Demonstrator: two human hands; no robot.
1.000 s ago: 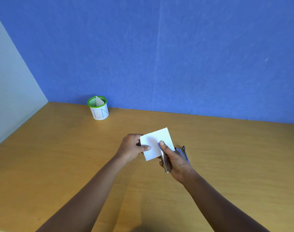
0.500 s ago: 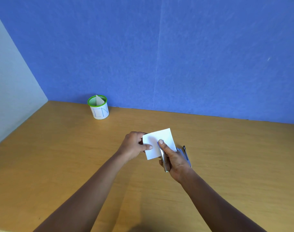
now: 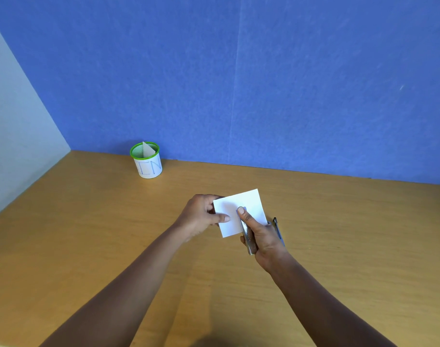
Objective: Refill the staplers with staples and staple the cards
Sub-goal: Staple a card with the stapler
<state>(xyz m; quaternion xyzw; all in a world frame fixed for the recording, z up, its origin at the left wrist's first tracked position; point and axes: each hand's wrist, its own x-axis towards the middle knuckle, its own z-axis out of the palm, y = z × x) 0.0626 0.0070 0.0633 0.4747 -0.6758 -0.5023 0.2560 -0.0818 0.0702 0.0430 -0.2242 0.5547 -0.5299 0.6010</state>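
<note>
My left hand [image 3: 201, 215] pinches the left edge of a white card [image 3: 249, 205], thumb on top, and holds it just above the wooden desk [image 3: 93, 234]. My right hand [image 3: 260, 232] grips a silver stapler [image 3: 247, 237], whose jaw sits over the card's near edge with my thumb pressing on its top. A second stapler [image 3: 277, 230], blue and dark, lies on the desk right behind my right hand, mostly hidden by it.
A white cup with a green rim [image 3: 147, 161] stands at the back left by the blue wall [image 3: 239, 83], with a card sticking out of it. A pale side wall [image 3: 13, 136] bounds the desk on the left.
Both hands, the card and the silver stapler have shifted slightly, and the card has turned a little between my hands. The grips are the same.
</note>
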